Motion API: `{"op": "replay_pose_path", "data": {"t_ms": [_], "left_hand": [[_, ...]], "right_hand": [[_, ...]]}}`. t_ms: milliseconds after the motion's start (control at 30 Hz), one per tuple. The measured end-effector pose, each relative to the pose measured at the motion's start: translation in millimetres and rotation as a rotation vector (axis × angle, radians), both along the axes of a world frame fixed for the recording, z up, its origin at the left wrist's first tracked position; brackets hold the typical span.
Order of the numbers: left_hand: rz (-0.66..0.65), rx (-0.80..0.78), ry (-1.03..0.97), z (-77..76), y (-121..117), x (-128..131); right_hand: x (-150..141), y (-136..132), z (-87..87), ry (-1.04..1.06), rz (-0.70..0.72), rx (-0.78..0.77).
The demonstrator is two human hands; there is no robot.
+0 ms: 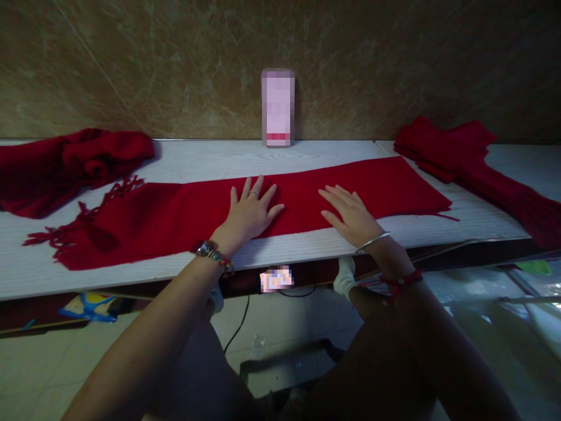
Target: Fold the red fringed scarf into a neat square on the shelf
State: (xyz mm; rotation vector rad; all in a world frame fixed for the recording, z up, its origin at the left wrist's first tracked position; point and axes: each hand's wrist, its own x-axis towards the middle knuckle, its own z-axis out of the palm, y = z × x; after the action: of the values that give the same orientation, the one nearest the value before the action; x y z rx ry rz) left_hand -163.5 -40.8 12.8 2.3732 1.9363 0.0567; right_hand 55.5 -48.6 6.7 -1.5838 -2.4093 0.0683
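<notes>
A red scarf [197,204] with a fringe at its left end lies stretched lengthwise, folded, along the white tabletop [210,153]. My left hand [249,209] rests palm down on the middle of the scarf, fingers spread. To its right, my right hand [348,213] also lies flat on the cloth, its fingers stretched out toward the upper left. Neither hand grips the fabric. The scarf's right end looks layered, with a thin strand sticking out at the corner.
Another red cloth [100,155] lies bunched at the far left, and a folded red scarf [456,152] hangs over the front edge at the right. A phone [278,108] leans upright against the brown marbled wall [184,70]. Below the table runs a black cable [239,327].
</notes>
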Motion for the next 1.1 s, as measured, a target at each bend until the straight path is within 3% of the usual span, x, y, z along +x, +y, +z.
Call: {"op": "replay_pose_path", "data": {"t_ms": [100, 167, 400, 533, 633, 767, 933, 1100], "left_hand": [[-0.114, -0.002, -0.026, -2.2, 1, 12], [-0.141, -0.067, -0.018, -3.0, 3, 16], [-0.017, -0.128, 0.003, -3.7, 8, -1], [0.032, -0.137, 0.016, -3.3, 7, -7], [0.038, -0.137, 0.003, -1.9, 5, -5], [0.049, -0.143, -0.004, 0.6, 1, -4], [0.049, -0.127, 0.024, 0.4, -1, -7], [0.048, -0.113, 0.03, -0.6, -5, -10]], "right_hand": [[-9, 1, -4.1, -0.157, -0.046, -0.178], [-10, 1, -7.0, -0.206, -0.042, -0.206], [14, 0, -9.9, -0.205, -0.111, -0.214], [14, 6, -6.6, -0.141, -0.165, -0.128], [4, 11, -6.1, -0.072, -0.123, -0.066], [-4, 17, -15.2, -0.069, -0.063, -0.109], [16, 23, -27.2, -0.077, -0.103, -0.091], [32, 25, -23.0, -0.082, -0.173, -0.056]]}}
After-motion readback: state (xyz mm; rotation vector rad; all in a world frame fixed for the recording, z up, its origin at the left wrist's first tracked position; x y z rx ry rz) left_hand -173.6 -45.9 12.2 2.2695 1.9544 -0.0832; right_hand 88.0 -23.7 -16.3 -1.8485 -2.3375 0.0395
